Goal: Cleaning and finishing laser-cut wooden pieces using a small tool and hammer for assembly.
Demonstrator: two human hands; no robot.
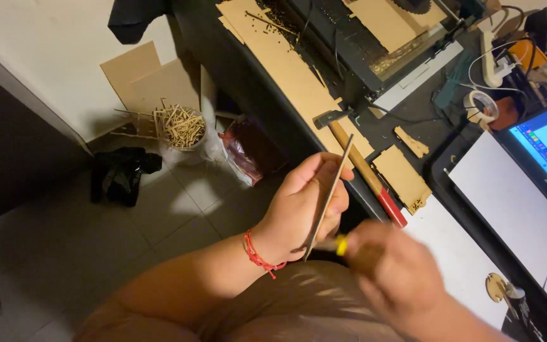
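Here, nearest to me, my right hand (395,278) is blurred low in the view, its grip clenched on a small tool with a yellow band (340,244); I cannot tell what kind of tool it is. Just beside it, my left hand (302,209) pinches a thin wooden strip (329,197) between thumb and fingers, the strip slanting up to the right, its lower end touching the tool's tip. A red cord bracelet (257,255) circles the left wrist. Beyond the hands, a hammer with a red-ended handle (365,171) lies on the dark table (267,101) among cut cardboard pieces (403,177). To the right stands a laptop (539,183). Farther off on the tiled floor (159,215), a bag of wooden sticks (178,126) stands near the wall.
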